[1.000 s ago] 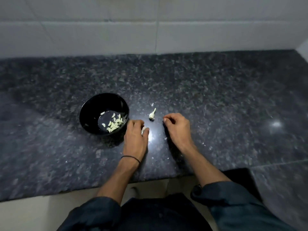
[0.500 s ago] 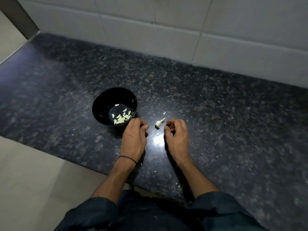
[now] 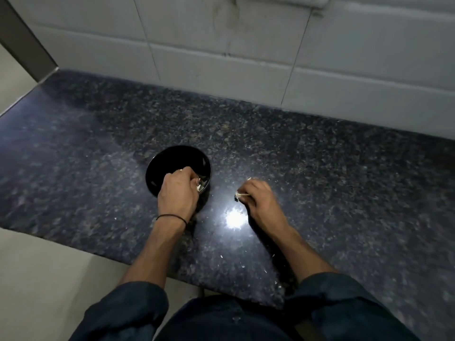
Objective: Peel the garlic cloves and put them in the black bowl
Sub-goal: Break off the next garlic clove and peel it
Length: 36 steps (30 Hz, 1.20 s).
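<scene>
Black bowl [image 3: 157, 168]: round, glossy, upright on countertop [image 3: 320, 168], centre-left. Peeled garlic cloves [image 3: 200, 186]: pale, inside bowl at near-right (mostly hidden). Garlic remnant [image 3: 239, 194]: pale, papery, pinched in right hand [image 3: 258, 200], right of bowl.

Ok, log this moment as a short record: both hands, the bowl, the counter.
left hand: over the black bowl, fingers curled; pale bit at the fingertips, held or not unclear
right hand: pinches a garlic stub, low over the counter, right of the bowl
bowl: upright on the counter, contents mostly hidden by the left hand
counter: dark stone, a few skin scraps near the front edge
</scene>
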{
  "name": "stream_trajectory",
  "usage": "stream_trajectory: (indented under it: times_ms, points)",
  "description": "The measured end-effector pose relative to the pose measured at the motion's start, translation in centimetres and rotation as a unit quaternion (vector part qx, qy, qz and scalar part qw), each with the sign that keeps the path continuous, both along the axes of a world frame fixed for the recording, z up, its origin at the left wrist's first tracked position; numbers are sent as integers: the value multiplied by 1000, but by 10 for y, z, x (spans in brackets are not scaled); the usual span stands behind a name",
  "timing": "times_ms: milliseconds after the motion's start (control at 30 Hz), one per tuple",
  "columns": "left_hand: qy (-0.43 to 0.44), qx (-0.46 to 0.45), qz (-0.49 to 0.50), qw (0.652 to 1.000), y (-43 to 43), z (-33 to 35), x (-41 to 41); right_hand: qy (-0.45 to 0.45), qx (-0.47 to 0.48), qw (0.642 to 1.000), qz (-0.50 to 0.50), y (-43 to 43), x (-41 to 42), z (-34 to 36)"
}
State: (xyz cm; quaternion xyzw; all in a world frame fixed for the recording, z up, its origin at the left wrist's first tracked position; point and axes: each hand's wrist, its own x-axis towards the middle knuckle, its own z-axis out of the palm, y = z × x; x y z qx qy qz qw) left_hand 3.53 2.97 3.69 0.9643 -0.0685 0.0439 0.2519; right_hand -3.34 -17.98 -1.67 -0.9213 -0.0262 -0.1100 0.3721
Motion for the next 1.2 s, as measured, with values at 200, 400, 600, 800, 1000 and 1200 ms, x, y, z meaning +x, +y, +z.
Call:
stream_trajectory:
  times_ms: [200,400,600,800,1000,1200]
  points:
    - [-98,-100,-63,988,4,12,-5,-4,107,990,-87,13,-2,5]
    - [115,-328,-98,932,-37,2,-38,37,443,867,-226,44,-24,29]
    - [194,-384,-103,897,-69,-4,-43,39,425,859,-284,52,-39,47]
    - [262,-426,-94,861,-85,-13,-49,58,355,861,-361,46,-50,43]
    - [295,-451,-85,838,-95,-20,-60,63,194,878,-433,49,-57,47]
    - [330,-489,-64,805,-90,-20,-62,95,158,890,-418,48,-57,47]
